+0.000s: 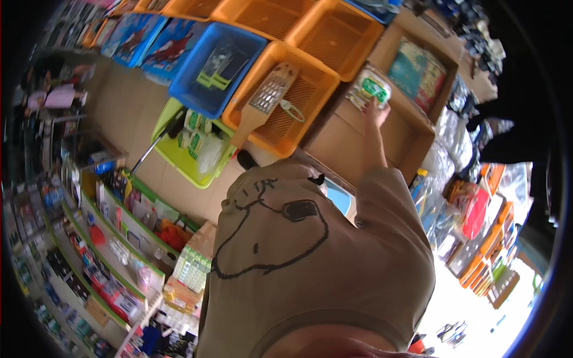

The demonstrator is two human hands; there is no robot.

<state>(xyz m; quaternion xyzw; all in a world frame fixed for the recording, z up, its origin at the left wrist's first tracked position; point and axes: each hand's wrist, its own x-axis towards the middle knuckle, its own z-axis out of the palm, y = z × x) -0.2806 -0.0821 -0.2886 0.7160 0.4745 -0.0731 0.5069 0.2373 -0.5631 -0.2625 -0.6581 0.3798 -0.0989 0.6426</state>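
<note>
My right hand (pixel 378 112) reaches into an open cardboard box (pixel 346 134) on the right. Its fingers are closed on the near edge of a small white-and-green package (pixel 374 89). The package's contents are not clear. My left hand is not in view. Left of the box stands an orange basket (pixel 323 77) with a flat metal grater (pixel 271 92) with a long wooden handle lying across it. A lime-green basket (pixel 173 170), further left, holds several similar white-and-green packages (pixel 194 130) and a clear plastic bag (pixel 209 153).
A blue basket (pixel 182 86) holds packaged green-ended items (pixel 218 77). More orange baskets (pixel 343 42) line the far side. A second cardboard compartment holds flat teal and red packs (pixel 412 68). Stocked shelves (pixel 104 232) stand at left; plastic-wrapped goods (pixel 453 131) lie at right.
</note>
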